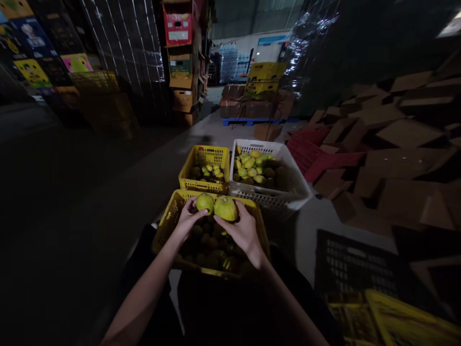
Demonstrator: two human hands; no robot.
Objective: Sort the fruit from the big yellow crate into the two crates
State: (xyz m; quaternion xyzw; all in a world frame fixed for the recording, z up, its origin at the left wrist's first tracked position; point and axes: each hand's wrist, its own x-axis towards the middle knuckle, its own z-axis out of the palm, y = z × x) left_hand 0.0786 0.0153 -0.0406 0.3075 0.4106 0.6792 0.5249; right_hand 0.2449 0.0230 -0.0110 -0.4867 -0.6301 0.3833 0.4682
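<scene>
Warehouse: dim where I stood, with printed boxes (32, 36) stacked at the far left and grey floor (203, 126) running off between the piles.
Left hand (186, 218): its fingers and thumb grasped the smaller fruit (205, 203), round and greenish yellow, above the big crate.
Small yellow crate (201, 185): it sat just beyond the big one, and some green and yellow fruit lay low inside.
Big yellow crate (166, 223): it stood below both hands, with many fruit in its shadow, too dark for me to count or tell their colour.
Right hand (248, 231): it gripped the bigger fruit (225, 208), which looked yellower and lumpier, also above the big crate.
Step in hand: to my eye, two fruit were being compared; they were just beside each other, though I couldn't tell if they touched.
Next move: I judged that it called for a steady hold on both, and for a loosened grip only once a fruit was low over a crate.
White crate (252, 193): it stood just right of the small one, yellow and green fruit heaped inside, its right end shadowed.
Red crate (313, 156): it leaned against loose cardboard (403, 161).
Lower right corner: another yellow crate (403, 317) showed, contents unclear.
</scene>
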